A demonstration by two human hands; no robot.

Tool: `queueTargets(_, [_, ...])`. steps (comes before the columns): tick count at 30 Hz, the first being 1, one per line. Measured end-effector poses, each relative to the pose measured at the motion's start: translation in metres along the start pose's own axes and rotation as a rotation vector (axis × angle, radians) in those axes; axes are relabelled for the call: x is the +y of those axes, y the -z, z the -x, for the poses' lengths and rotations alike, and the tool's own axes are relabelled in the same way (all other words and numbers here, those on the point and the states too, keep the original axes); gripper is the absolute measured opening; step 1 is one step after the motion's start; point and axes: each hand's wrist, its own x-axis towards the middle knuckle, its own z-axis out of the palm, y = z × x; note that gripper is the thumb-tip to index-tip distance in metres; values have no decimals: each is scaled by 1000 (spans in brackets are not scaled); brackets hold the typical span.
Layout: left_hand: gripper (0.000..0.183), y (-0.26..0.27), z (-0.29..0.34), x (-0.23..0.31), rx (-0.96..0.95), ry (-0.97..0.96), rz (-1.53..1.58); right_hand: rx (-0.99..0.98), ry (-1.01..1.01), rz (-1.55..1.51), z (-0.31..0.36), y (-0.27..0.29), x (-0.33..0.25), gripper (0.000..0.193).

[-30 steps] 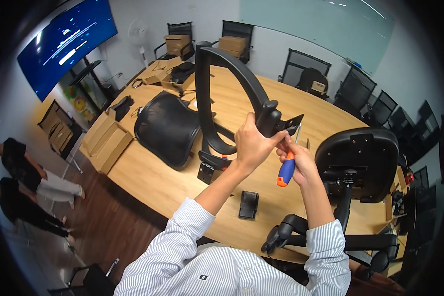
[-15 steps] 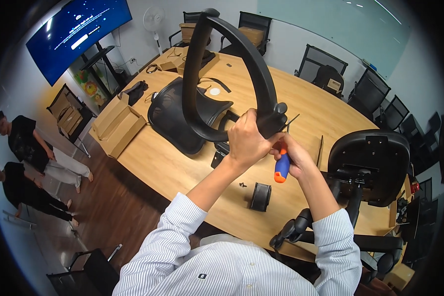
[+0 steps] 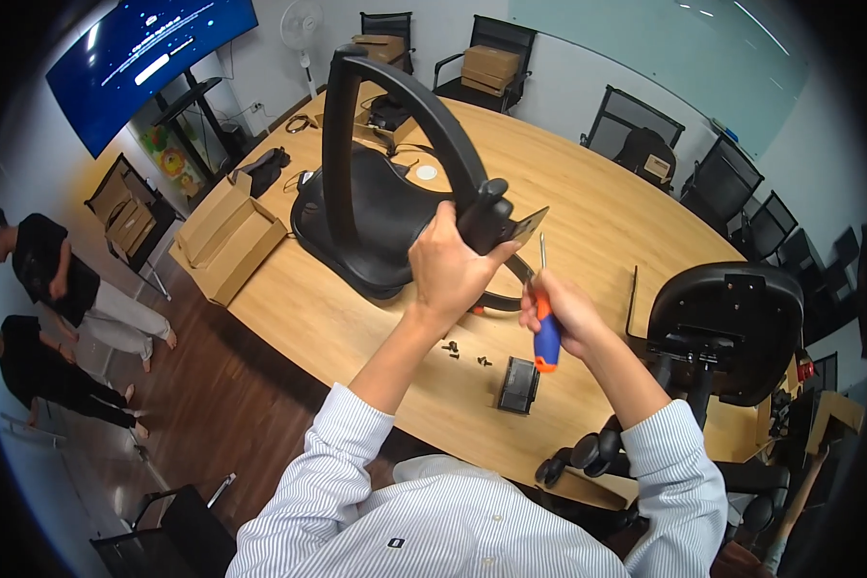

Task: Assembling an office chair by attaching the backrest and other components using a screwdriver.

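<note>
My left hand (image 3: pixel 445 265) is closed round the lower end of a black loop-shaped chair armrest (image 3: pixel 451 130), raised above the table. A flat metal plate (image 3: pixel 530 226) sticks out from that end. In my right hand (image 3: pixel 570 313) is a screwdriver (image 3: pixel 547 339) with a blue and orange handle, its shaft pointing up and away, beside the armrest but apart from it. Several small dark screws (image 3: pixel 453 349) lie on the wooden table below my hands. Close to them stands a small black box-like piece (image 3: pixel 517 385). Behind the armrest rests a black mesh chair back (image 3: pixel 380 207), partly hidden.
A black chair seat with its underside parts (image 3: pixel 727 328) stands at the right edge. An open cardboard box (image 3: pixel 226 246) sits at the table's left. Chairs (image 3: pixel 491 63) line the far side. Two people (image 3: pixel 43 260) stand at the left, near a wall screen (image 3: pixel 149 67).
My left hand has moved the armrest left and turned it, so the metal plate now shows. My right hand with the screwdriver has drawn apart from the armrest, and its shaft is now visible.
</note>
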Motion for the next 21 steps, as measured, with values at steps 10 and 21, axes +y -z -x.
queueTargets(10, [62,125,16,-92,-294,171,-283,-138,8,1334,-102,69,138,30])
queueTargets(21, [62,181,39,-218,-501,494,-569,-253,-69,1468,-168,55,209,41])
